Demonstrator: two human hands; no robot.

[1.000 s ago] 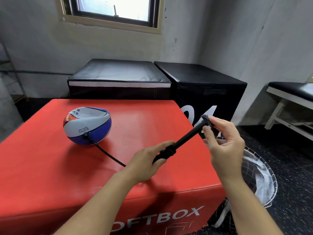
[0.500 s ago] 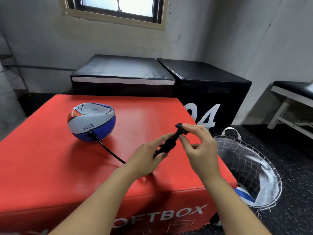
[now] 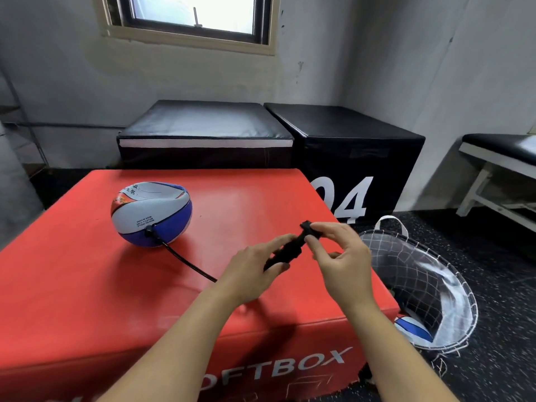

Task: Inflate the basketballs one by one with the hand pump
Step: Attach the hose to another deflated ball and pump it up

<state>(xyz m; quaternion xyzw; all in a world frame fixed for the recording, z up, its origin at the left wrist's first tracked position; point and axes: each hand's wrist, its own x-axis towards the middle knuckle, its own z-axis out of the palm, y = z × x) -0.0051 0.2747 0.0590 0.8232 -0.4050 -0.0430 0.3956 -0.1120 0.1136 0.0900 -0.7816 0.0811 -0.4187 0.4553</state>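
Head view: pump (image 3: pixel 285 253) half-hidden by hands.

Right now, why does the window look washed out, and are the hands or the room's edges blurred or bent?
In the head view, daylight blows out the dark-framed window, so nothing outside shows; the left hand, the right hand and the black hand pump they grip are slightly motion-smeared; the wide lens bows the white-framed bench and walls at the edges.
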